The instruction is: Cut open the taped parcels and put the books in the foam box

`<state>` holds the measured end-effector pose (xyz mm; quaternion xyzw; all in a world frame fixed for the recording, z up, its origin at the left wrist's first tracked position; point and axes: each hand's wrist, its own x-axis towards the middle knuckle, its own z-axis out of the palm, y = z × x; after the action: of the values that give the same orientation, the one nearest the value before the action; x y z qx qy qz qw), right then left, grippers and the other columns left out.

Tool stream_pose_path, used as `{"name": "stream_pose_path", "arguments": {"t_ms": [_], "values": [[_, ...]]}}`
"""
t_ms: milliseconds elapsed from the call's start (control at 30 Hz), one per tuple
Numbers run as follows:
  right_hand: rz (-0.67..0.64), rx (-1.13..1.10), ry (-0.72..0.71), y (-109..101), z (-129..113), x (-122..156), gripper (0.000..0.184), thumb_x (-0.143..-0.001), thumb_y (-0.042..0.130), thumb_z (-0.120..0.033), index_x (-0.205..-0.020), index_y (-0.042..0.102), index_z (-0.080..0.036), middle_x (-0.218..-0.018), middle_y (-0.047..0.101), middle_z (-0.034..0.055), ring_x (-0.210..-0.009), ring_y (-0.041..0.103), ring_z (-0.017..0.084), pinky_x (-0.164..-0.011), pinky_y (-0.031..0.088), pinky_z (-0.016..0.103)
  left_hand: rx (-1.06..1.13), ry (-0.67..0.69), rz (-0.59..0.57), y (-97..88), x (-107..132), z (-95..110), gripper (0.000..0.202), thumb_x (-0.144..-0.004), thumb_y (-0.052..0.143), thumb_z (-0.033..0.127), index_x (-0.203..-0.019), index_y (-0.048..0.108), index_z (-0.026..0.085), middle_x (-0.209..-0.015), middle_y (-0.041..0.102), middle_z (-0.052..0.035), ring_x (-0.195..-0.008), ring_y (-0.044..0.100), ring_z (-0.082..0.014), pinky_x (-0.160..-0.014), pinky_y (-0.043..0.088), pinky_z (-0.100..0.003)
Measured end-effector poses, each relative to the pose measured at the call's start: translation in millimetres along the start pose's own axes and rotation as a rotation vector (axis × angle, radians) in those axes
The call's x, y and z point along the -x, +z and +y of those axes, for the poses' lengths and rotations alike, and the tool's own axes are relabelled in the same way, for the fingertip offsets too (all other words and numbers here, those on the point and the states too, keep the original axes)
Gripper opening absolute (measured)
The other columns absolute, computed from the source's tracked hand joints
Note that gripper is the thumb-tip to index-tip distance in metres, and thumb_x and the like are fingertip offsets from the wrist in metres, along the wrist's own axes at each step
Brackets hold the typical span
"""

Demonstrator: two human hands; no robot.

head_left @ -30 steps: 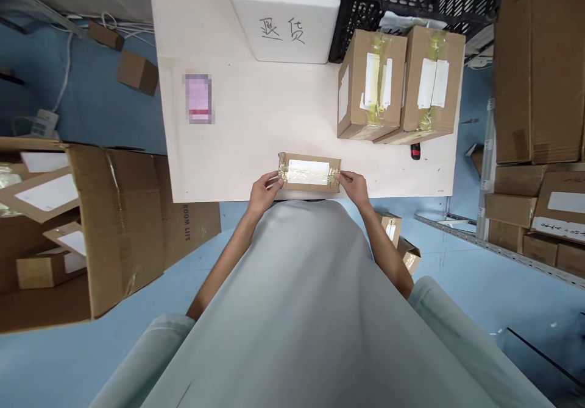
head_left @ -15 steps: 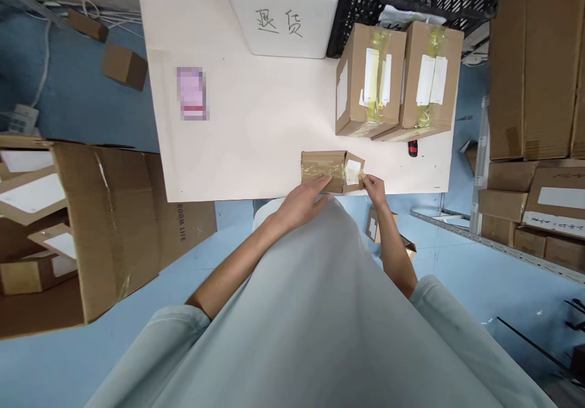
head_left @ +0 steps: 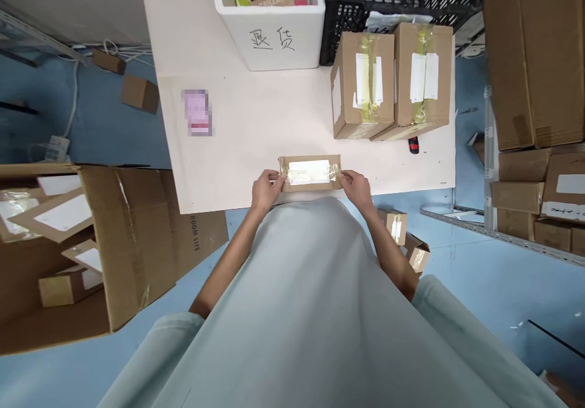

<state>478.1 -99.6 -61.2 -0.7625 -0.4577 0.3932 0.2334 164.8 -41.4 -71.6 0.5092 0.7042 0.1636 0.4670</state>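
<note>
Along the near edge of the bench (head_left: 256, 122), a small cardboard box (head_left: 310, 175) is sitting label-up between the left hand (head_left: 266, 190) and the right hand (head_left: 358, 190); whether it is touching the surface is staying unclear. Each grip is pinching one taped end. The step in hand is seemingly one of steadying and looking over the box; any next move is probably calling for both ends being kept level. Its white label (head_left: 307, 170) is carrying print too small for reading. Beyond, a white bin (head_left: 269, 21) is showing handwritten 退货, and a flap (head_left: 195, 231) of the big open carton (head_left: 137, 237) is reading "ROOM LIFE". Two taller boxes (head_left: 386, 91) are bearing white labels, likewise illegible.
</note>
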Motion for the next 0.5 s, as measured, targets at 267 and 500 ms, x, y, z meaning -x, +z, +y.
{"name": "stream_pose_path", "arguments": {"t_ms": [267, 500], "values": [[-0.271, -0.064, -0.376, 26.9, -87.1, 28.5, 0.037, -0.115, 0.061, -0.054, -0.127, 0.089, -0.033, -0.125, 0.084, 0.0042, -0.116, 0.080, 0.028, -0.111, 0.063, 0.044, 0.205, -0.137, 0.101, -35.0, -13.9, -60.6, 0.042, -0.084, 0.082, 0.049, -0.108, 0.076, 0.016, -0.115, 0.086, -0.0188, -0.119, 0.080, -0.0355, -0.113, 0.062, -0.051], [-0.220, -0.002, -0.343, 33.5, -98.8, 21.3, 0.025, -0.110, 0.074, -0.050, -0.109, 0.087, -0.029, -0.109, 0.085, 0.0043, -0.105, 0.081, 0.025, -0.100, 0.064, 0.038, 0.209, -0.168, 0.114, -32.8, -8.6, -58.4, 0.042, -0.084, 0.081, 0.045, -0.111, 0.077, 0.014, -0.111, 0.087, -0.0157, -0.113, 0.082, -0.0321, -0.110, 0.062, -0.046]]}}
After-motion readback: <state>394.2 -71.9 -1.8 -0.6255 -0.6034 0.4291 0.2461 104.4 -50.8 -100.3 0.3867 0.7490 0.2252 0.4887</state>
